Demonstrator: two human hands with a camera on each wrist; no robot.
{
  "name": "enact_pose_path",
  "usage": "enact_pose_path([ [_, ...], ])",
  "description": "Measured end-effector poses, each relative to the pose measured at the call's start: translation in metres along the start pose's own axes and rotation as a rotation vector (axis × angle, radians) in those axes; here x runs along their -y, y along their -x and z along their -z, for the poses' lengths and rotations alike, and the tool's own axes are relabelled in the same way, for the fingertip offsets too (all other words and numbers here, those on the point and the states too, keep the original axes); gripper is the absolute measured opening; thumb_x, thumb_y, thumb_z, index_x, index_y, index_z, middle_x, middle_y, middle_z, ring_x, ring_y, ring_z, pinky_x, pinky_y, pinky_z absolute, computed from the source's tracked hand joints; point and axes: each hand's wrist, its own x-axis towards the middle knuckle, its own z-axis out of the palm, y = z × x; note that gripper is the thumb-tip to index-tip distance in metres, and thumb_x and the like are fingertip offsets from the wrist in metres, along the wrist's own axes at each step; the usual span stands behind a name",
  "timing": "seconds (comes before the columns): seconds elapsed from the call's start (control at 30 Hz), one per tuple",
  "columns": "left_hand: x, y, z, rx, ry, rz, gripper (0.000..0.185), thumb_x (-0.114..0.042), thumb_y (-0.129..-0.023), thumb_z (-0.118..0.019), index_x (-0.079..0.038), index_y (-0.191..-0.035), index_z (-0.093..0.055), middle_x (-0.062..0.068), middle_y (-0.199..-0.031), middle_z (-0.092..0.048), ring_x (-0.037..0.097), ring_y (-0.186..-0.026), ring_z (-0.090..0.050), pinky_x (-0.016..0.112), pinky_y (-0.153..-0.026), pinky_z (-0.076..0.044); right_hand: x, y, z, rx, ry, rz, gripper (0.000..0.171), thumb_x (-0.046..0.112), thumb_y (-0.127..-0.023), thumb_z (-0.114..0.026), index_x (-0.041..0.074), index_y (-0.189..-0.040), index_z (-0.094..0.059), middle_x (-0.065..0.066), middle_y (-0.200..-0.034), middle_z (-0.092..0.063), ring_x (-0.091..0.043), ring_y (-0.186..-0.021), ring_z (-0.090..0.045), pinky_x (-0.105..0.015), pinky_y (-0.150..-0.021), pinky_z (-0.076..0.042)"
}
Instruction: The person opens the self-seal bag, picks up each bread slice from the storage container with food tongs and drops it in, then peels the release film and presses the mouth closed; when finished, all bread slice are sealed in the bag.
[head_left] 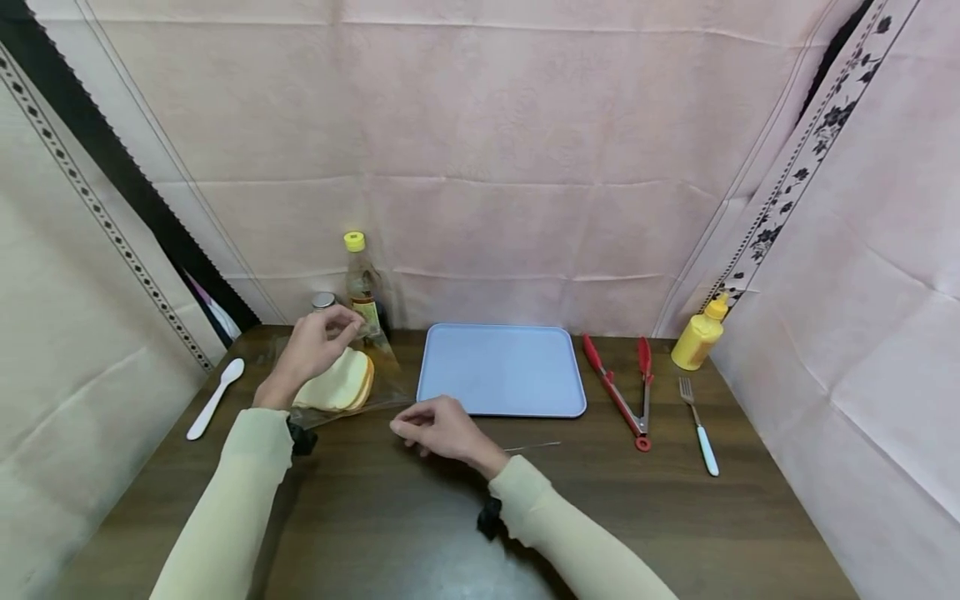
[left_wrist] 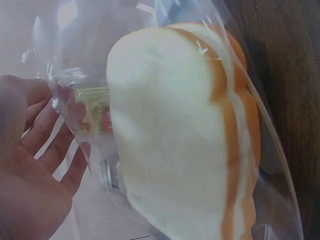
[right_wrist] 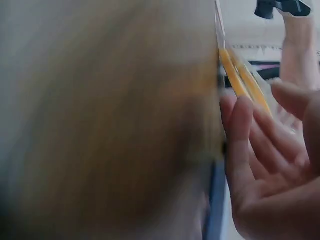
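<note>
A clear plastic bag point(head_left: 382, 367) with sliced bread point(head_left: 337, 385) lies on the dark wooden table, left of centre. My left hand point(head_left: 330, 329) pinches the bag's upper end above the loaf. In the left wrist view the pale bread point(left_wrist: 170, 140) fills the frame, and the film runs across my left fingers point(left_wrist: 45, 135). My right hand point(head_left: 408, 429) rests on the table just right of the bag's near corner, with relaxed fingers that hold nothing. In the blurred right wrist view its fingers point(right_wrist: 250, 150) lie beside the bag's edge point(right_wrist: 240, 75).
A light blue tray point(head_left: 501, 371) sits at centre back, with red tongs point(head_left: 622, 383), a fork point(head_left: 699, 425) and a yellow squeeze bottle point(head_left: 699, 335) to its right. A yellow-capped bottle point(head_left: 363, 283) and a small jar point(head_left: 323, 301) stand behind the bread. A white spoon point(head_left: 216, 397) lies far left. A thin tie point(head_left: 532, 447) lies near my right wrist.
</note>
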Motion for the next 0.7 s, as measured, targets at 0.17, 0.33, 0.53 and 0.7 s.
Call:
enact_pose_path([
  [0.17, -0.005, 0.007, 0.005, -0.08, -0.015, -0.028, 0.028, -0.031, -0.112, -0.062, -0.009, -0.125, -0.075, 0.013, -0.12, -0.079, 0.038, -0.116, -0.074, 0.061, -0.101, -0.058, 0.007, -0.02, -0.03, -0.196, -0.119, -0.074, 0.035, 0.046, -0.1, -0.079, 0.014, -0.114, -0.085, -0.015, -0.097, -0.084, -0.026, -0.078, -0.081, -0.039, -0.062, -0.066],
  [0.33, -0.009, 0.015, 0.013, -0.136, -0.034, -0.039, 0.027, -0.032, -0.112, -0.062, -0.013, -0.124, -0.076, 0.012, -0.119, -0.08, 0.036, -0.112, -0.074, 0.061, -0.099, -0.057, 0.012, -0.032, -0.045, -0.344, -0.227, -0.12, 0.029, 0.042, -0.098, -0.082, 0.016, -0.108, -0.086, -0.013, -0.1, -0.084, -0.023, -0.075, -0.081, -0.036, -0.061, -0.066],
  [0.53, -0.02, 0.02, 0.021, -0.169, -0.02, -0.077, 0.026, -0.031, -0.111, -0.064, -0.012, -0.123, -0.077, 0.014, -0.116, -0.081, 0.036, -0.111, -0.075, 0.062, -0.099, -0.057, 0.015, -0.036, -0.042, -0.377, -0.241, -0.054, 0.021, 0.029, -0.103, -0.077, 0.012, -0.114, -0.085, -0.016, -0.106, -0.083, -0.032, -0.08, -0.082, -0.032, -0.061, -0.065],
  [0.7, -0.032, 0.025, 0.033, -0.291, -0.003, -0.093, 0.024, -0.03, -0.11, -0.066, -0.013, -0.121, -0.079, 0.011, -0.111, -0.082, 0.031, -0.108, -0.076, 0.047, -0.096, -0.061, 0.023, -0.033, -0.024, -0.366, -0.118, 0.072, 0.02, 0.03, -0.105, -0.074, 0.015, -0.113, -0.085, -0.01, -0.099, -0.084, -0.033, -0.088, -0.081, -0.029, -0.067, -0.064],
])
